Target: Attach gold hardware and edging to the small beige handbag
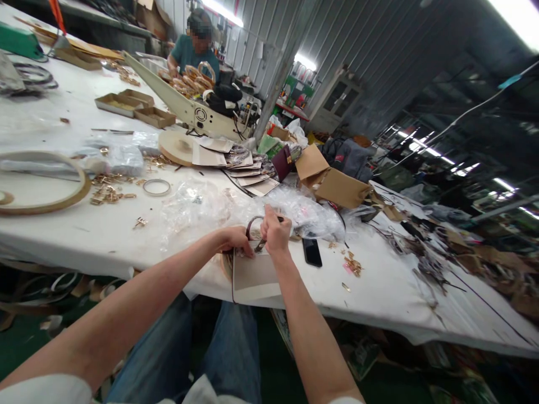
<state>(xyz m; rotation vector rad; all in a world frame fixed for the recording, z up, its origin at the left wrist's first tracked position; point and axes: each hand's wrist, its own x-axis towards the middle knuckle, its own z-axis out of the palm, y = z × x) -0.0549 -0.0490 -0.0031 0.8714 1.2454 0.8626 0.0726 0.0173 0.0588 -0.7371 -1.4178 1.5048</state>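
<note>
Near the table's front edge, a pale flat panel (255, 278) with a dark edge lies in front of me. My left hand (238, 240) is closed on the panel's upper left part, its fingertips pressing the surface. My right hand (275, 231) is wrapped round a small hand tool (260, 245) with a metal tip. That tip rests at the panel's top edge, close to the left fingertips; the tool's exact kind is hidden by the fist. A dark curved strap (249, 225) rises between the two hands. Beneath the panel's left side, a round tape roll (226, 265) partly shows.
Crumpled clear plastic (193, 207) lies beyond my hands. A black phone (311, 252) and small gold metal pieces (352, 264) are to the right. Further back are stacked pale panels (256, 182), an open cardboard box (332, 179), a cream machine (189, 112) and another person (197, 50).
</note>
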